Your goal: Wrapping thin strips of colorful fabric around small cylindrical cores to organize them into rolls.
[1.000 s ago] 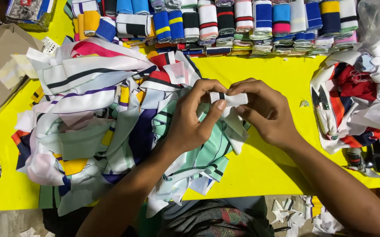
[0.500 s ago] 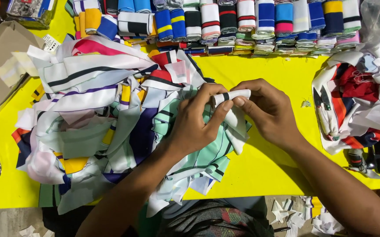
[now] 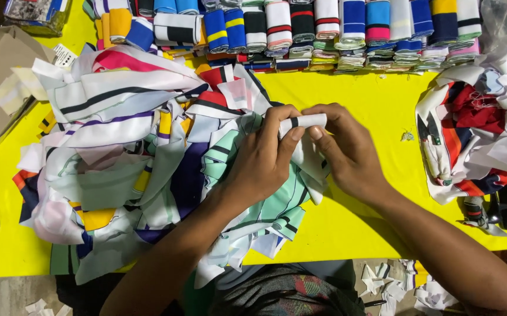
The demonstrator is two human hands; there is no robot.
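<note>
Yellow table (image 3: 353, 88) is covered at its left by a heap of striped fabric strips (image 3: 130, 158). Above the heap's right edge, a white strip rolled small (image 3: 304, 122) is pinched between the left hand (image 3: 262, 161) and the right hand (image 3: 347, 152), both closed on it. Rolled strips (image 3: 324, 26) are lined along the far edge; another fabric pile (image 3: 482, 129) is seen at the right.

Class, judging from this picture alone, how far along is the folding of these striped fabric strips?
Done: a row of folded bundles along the yellow table's far edge. In hand: left hand and right hand fold one white strip. Left: the big loose pile.
</note>
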